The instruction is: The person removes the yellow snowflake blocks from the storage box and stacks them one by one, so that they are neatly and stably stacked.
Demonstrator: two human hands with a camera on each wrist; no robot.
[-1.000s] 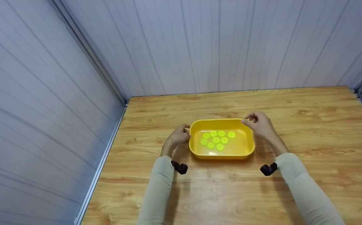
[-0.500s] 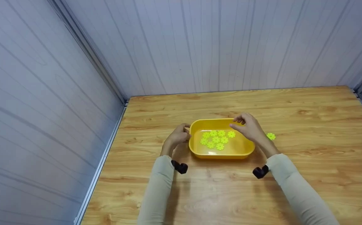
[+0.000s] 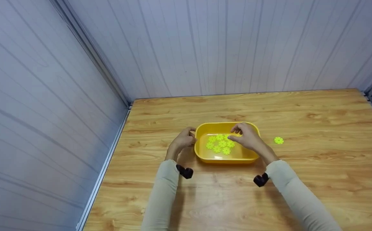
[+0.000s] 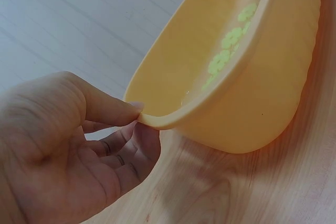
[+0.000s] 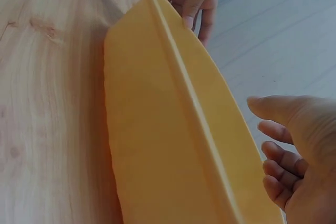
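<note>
A yellow plastic basin (image 3: 228,160) stands on the wooden table. Several flat, bright yellow-green flower-shaped pieces (image 3: 222,144) lie grouped on its floor. At the basin's left end my left hand (image 3: 183,141) pinches the rim between thumb and fingers, as the left wrist view shows up close on the basin (image 4: 247,108). Above the basin's right half hovers my right hand (image 3: 247,137), with its fingers part bent, its thumb apart and nothing between them. It covers some of the floor and the right rim. One flower piece (image 3: 279,140) lies outside, on the table to the right.
The wooden table (image 3: 327,166) spreads out on all sides of the basin. A pale panelled wall (image 3: 205,48) rises behind it and another wall (image 3: 38,106) closes off the left. Each sleeved forearm carries a small black wrist camera (image 3: 261,180).
My right hand has moved left from beside the basin's right rim to over its inside, bringing the flower piece on the table into view. My left hand stays on the rim.
</note>
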